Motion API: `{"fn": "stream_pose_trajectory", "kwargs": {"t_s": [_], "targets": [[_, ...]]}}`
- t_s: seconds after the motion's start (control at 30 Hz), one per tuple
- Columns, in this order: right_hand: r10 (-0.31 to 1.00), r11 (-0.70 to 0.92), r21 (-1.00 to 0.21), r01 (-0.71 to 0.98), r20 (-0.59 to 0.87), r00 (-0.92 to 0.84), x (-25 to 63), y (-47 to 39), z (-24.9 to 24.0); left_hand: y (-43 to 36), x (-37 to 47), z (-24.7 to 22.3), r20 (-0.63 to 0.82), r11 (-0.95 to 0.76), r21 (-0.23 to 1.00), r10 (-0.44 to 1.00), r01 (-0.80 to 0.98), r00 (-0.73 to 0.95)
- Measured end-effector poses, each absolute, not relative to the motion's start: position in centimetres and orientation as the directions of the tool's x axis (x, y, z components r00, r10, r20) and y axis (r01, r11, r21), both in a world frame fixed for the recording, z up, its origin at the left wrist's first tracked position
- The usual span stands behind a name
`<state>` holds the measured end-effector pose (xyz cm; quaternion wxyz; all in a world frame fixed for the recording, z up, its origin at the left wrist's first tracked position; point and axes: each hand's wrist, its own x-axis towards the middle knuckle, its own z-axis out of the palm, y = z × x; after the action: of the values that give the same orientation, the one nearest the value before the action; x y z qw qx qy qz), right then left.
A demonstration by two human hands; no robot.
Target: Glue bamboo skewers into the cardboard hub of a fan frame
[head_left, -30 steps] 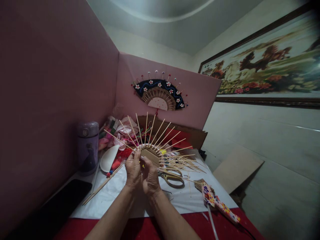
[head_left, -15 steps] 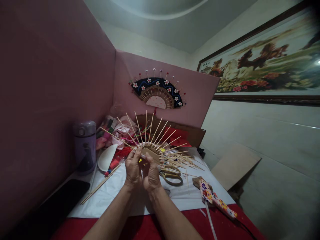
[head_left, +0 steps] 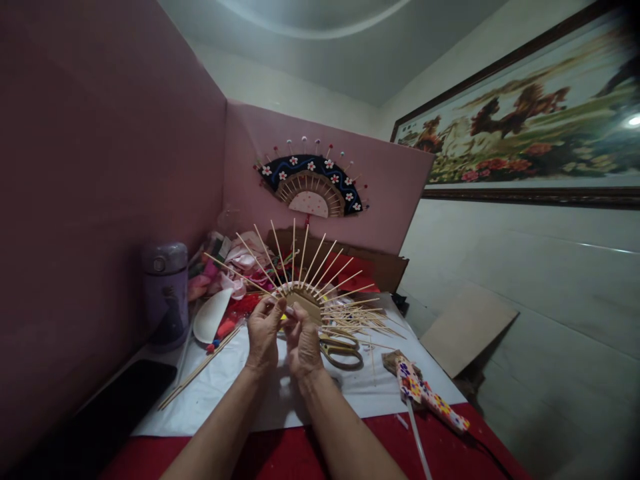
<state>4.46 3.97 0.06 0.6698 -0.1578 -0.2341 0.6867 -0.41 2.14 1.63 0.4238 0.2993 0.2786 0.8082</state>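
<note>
Both my hands grip a half-round cardboard fan frame [head_left: 306, 305] with thin wooden sticks fanned out from its curved edge. My left hand [head_left: 265, 331] pinches its left lower edge between thumb and fingers. Close beside it, my right hand [head_left: 304, 340] presses its thumb on the lower edge near the middle. The fingers behind the cardboard are partly hidden. Just right of my right hand lie scissors [head_left: 345, 360] on the white sheet, next to a loose pile of wooden sticks [head_left: 360, 319].
A flowered glue gun [head_left: 433, 398] with a clear glue stick lies at the right. A purple bottle [head_left: 167, 293], a white half-round piece [head_left: 207, 320] and a dark phone-like slab [head_left: 125, 400] are at the left. A decorated fan [head_left: 310, 183] hangs on the pink board.
The view has shifted slightly, moving the surroundings a little to the left. Both hands keep their hold on the fan frame, which has barely moved.
</note>
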Motion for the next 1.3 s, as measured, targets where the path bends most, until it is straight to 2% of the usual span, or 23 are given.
{"fn": "stream_pose_trajectory", "kwargs": {"t_s": [0.23,0.47,0.57,0.7,0.8,1.03,1.17,1.3], "targets": [[0.996,-0.001,-0.494,-0.869,0.077,-0.046,4.8,4.1,0.3,2.1,-0.4,1.7,0.289,-0.462,0.68,0.883,-0.569,-0.37],[0.996,0.064,-0.535,-0.842,0.082,0.024,5.4,4.4,0.5,1.7,-0.8,2.2,0.312,-0.459,0.664,0.887,-0.59,-0.34],[0.998,0.06,-0.546,-0.835,0.013,0.063,5.8,4.7,0.6,2.0,-1.3,1.9,0.281,-0.49,0.663,0.864,-0.566,-0.418],[0.992,0.034,-0.531,-0.846,-0.088,0.095,6.3,5.1,0.6,3.0,-1.9,1.1,0.18,-0.552,0.707,0.744,-0.441,-0.643],[0.986,0.044,-0.53,-0.847,-0.112,0.122,6.5,5.3,0.5,3.4,-2.1,0.9,0.192,-0.588,0.715,0.686,-0.379,-0.702],[0.972,0.068,-0.529,-0.846,-0.158,0.177,6.9,5.9,0.3,2.5,-2.5,2.2,0.173,-0.576,0.667,0.737,-0.473,-0.654],[0.971,0.057,-0.53,-0.846,-0.167,0.17,7.1,6.1,0.3,2.7,-2.6,2.0,0.137,-0.52,0.726,0.751,-0.45,-0.646],[0.988,0.046,-0.515,-0.856,-0.101,0.114,7.1,6.0,0.2,3.3,-2.5,1.2,0.219,-0.48,0.776,0.814,-0.41,-0.539]]}}
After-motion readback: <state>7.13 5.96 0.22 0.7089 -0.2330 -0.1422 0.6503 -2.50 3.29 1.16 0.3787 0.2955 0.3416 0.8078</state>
